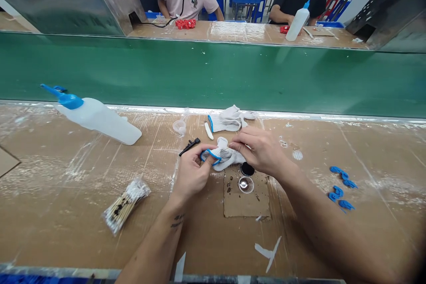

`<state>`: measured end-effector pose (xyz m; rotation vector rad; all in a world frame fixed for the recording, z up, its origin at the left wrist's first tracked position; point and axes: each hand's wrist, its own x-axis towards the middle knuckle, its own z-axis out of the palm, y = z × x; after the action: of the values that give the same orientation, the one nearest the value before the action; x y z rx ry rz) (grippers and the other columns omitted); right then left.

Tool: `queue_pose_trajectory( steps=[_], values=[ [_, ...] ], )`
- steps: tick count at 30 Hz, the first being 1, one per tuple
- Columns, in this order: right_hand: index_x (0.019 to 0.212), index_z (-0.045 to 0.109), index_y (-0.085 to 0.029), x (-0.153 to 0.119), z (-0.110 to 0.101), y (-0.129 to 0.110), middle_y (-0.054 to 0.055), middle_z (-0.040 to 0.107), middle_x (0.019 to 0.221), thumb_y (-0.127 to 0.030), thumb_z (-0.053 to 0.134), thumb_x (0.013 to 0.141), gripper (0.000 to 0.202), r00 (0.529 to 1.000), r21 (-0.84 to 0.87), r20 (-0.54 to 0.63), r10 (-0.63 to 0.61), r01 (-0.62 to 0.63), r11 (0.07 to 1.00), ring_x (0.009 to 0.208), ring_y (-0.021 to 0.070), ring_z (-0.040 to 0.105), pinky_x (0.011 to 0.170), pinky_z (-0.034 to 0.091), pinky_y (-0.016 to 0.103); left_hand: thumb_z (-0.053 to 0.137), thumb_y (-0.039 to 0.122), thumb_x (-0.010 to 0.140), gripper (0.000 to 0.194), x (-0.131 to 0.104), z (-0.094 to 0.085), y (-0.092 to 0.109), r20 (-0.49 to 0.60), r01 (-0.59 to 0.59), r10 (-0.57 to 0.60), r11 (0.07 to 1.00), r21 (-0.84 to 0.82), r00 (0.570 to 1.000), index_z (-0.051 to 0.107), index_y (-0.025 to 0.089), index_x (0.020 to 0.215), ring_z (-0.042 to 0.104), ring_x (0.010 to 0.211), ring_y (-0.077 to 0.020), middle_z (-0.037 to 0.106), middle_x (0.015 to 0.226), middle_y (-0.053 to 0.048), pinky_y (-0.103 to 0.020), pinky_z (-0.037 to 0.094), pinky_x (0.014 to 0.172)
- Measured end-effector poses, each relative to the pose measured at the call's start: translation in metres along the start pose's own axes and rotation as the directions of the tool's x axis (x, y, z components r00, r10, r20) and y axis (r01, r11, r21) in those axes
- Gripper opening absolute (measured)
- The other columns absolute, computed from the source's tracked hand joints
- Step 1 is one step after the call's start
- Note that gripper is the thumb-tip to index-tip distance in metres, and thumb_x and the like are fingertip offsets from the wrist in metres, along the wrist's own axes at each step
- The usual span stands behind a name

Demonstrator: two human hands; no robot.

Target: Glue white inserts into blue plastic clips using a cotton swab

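Note:
Near the middle of the table, my left hand (196, 169) is closed, its thumb and fingers pinched at the blue-edged cuff of a white glove (233, 158). What it grips there is too small to make out. My right hand (258, 148) is pinched just to the right, over the glove; a thin stick seems to be at its fingertips. Below the hands lies a cardboard piece (246, 206) with a small cup of black stuff (247, 169) and a clear cup (246, 185). Another white glove (228, 120) and a black part (189, 146) lie beyond.
A white bottle with blue cap (103, 120) lies at the left, above a bag of cotton swabs (126, 206). Blue pieces (346, 204) are at the right. A green belt (199, 75) runs across; two people sit behind it, near a second bottle (297, 23).

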<state>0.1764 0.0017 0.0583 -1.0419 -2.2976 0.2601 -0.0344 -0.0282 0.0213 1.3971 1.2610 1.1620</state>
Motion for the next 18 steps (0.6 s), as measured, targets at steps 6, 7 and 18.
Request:
queue_pose_trajectory(
  steps=[6, 7, 18],
  values=[
    [0.072, 0.064, -0.019, 0.003, -0.005, 0.001, 0.0, 0.056, 0.063, -0.031, 0.052, 0.105, 0.037, 0.997, 0.039, -0.001, 0.076, -0.076, 0.996, 0.059, 0.0138, 0.047, 0.059, 0.033, 0.03, 0.077, 0.031, 0.084, 0.016, 0.0, 0.0, -0.001, -0.006, 0.004, -0.004, 1.0, 0.003, 1.0, 0.079, 0.017, 0.091, 0.071, 0.077, -0.0204, 0.078, 0.083, -0.007, -0.028, 0.055, 0.07],
    [0.067, 0.06, -0.02, 0.003, -0.011, 0.003, -0.001, 0.053, 0.06, -0.031, 0.053, 0.104, 0.04, 0.996, 0.067, -0.01, 0.088, -0.087, 0.994, 0.056, 0.0129, 0.044, 0.056, 0.031, 0.03, 0.077, 0.03, 0.083, 0.015, 0.0, 0.0, -0.002, -0.015, 0.003, -0.003, 1.0, 0.001, 1.0, 0.079, 0.017, 0.09, 0.07, 0.076, -0.0202, 0.077, 0.082, -0.006, -0.027, 0.055, 0.07],
    [0.07, 0.066, -0.019, 0.003, -0.034, 0.012, -0.003, 0.057, 0.058, -0.031, 0.063, 0.1, 0.033, 0.99, 0.205, -0.075, 0.122, -0.105, 0.973, 0.052, 0.0104, 0.047, 0.051, 0.032, 0.027, 0.079, 0.028, 0.08, 0.018, -0.001, 0.003, 0.002, 0.014, 0.128, -0.128, 0.958, -0.256, 0.992, 0.07, 0.017, 0.09, 0.064, 0.077, -0.0144, 0.07, 0.085, -0.001, -0.021, 0.05, 0.069]
  ],
)
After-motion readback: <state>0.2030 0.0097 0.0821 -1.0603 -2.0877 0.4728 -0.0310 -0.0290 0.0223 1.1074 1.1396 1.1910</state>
